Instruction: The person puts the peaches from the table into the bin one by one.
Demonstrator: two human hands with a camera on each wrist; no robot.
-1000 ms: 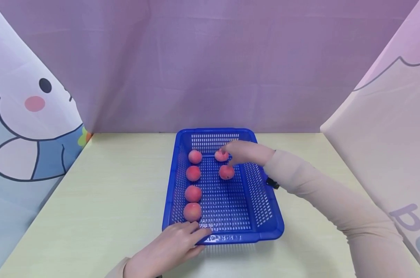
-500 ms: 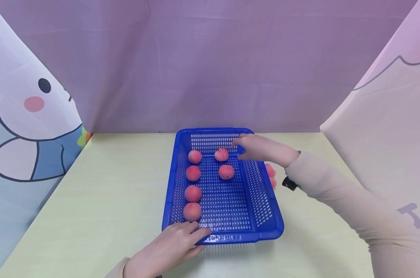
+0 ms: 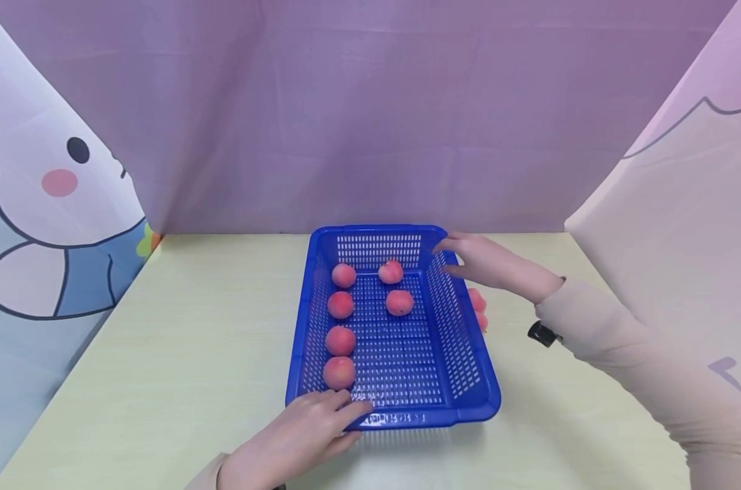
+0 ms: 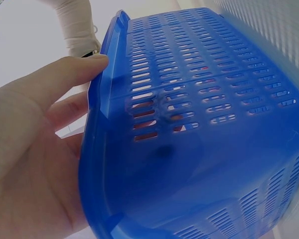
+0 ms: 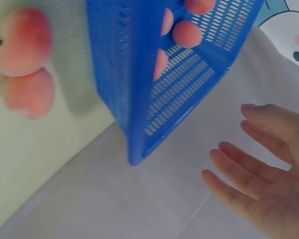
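Note:
A blue plastic basket [image 3: 413, 418] with slotted walls stands mid-table. My left hand [image 3: 303, 432] grips its near rim at the left corner; the left wrist view shows the thumb [image 4: 87, 67] along one side of the rim and fingers on the other. Inside, several pink-red peaches line the left wall, the nearest peach [image 3: 339, 373] close to my left fingers. Toward the right are a far peach [image 3: 391, 272] and a nearer peach [image 3: 399, 303]. Over the right rim's far end hovers my right hand [image 3: 486, 262], fingers spread and holding nothing.
Two more peaches touch each other on the table outside the right wall: one upper peach [image 5: 26, 42] and one lower peach [image 5: 31, 93]. The basket partly hides them in the head view. A purple cloth backdrop [image 3: 370, 116] rises behind the table [image 3: 223, 306].
My right hand has let go of the far right peach and moved right, out over the rim. Peaches outside the basket have come into view. My left hand stays put.

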